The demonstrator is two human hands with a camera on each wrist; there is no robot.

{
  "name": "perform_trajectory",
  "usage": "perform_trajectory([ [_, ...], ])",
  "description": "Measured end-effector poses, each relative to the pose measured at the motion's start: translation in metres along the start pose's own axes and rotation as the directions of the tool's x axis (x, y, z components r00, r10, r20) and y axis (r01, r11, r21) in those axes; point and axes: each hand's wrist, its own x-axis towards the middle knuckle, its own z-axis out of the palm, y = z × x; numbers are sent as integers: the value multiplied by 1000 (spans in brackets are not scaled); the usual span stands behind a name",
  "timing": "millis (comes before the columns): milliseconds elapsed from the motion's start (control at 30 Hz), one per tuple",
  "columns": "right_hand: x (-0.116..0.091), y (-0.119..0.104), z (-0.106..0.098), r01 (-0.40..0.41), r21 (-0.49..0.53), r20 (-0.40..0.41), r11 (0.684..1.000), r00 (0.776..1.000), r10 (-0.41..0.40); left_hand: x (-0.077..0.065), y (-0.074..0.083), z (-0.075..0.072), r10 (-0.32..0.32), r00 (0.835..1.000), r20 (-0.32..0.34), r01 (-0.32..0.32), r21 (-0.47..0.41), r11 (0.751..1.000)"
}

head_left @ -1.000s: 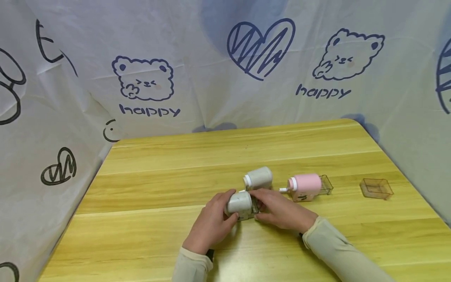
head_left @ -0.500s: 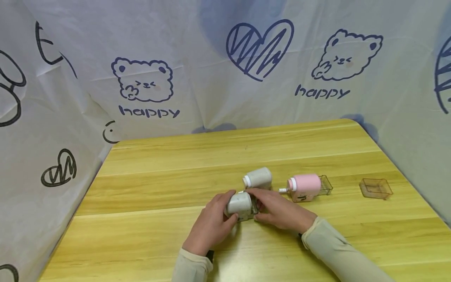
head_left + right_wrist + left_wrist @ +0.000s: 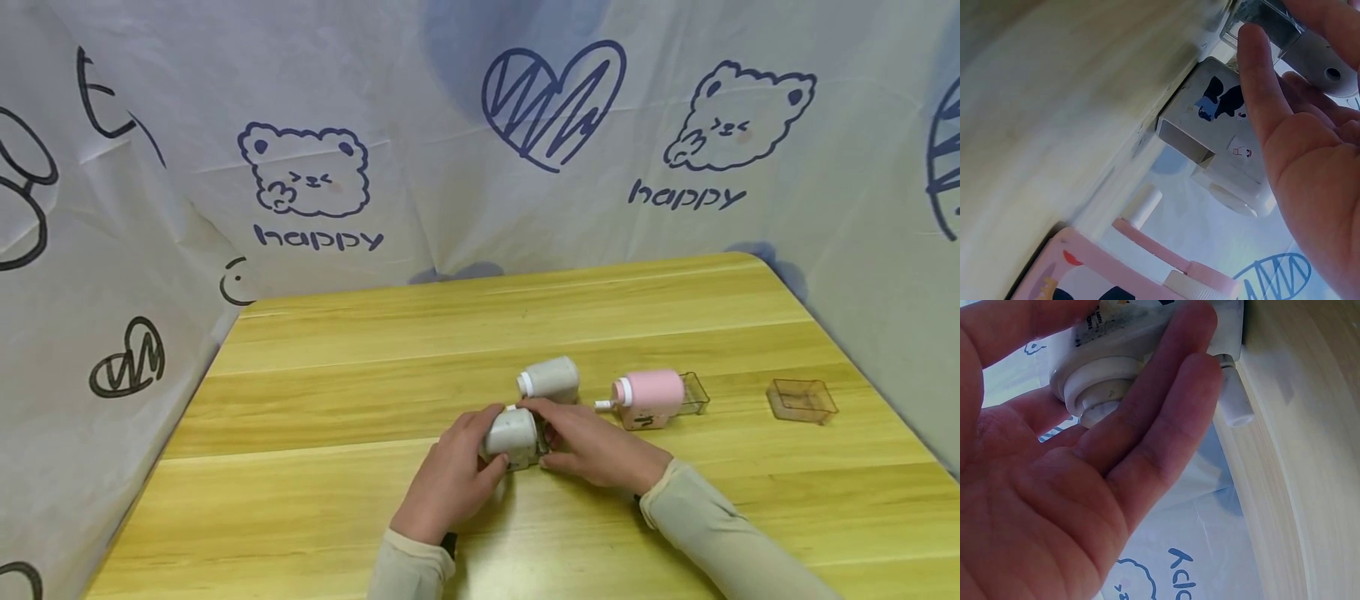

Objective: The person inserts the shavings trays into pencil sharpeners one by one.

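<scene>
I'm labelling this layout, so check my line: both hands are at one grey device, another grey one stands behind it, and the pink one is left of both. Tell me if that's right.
The side is wrong: the head view shows the pink device right of both the front grey device and the rear grey device. The rest stands.

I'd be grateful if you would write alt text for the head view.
A person's left hand holds a pale grey device on a wood-grain table while the right hand pinches a clear tray at the device's end. Behind and to the right are a second grey device, a pink device and a loose tinted tray, before a backdrop with cartoon bears.
</scene>
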Motion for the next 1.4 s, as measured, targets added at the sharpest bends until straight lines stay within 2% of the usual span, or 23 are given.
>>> perform_trajectory([
  [1400,6,0,2,6,53,10,999,1000,-7,-1,2,1,-12,1000,-7,12,35,999],
])
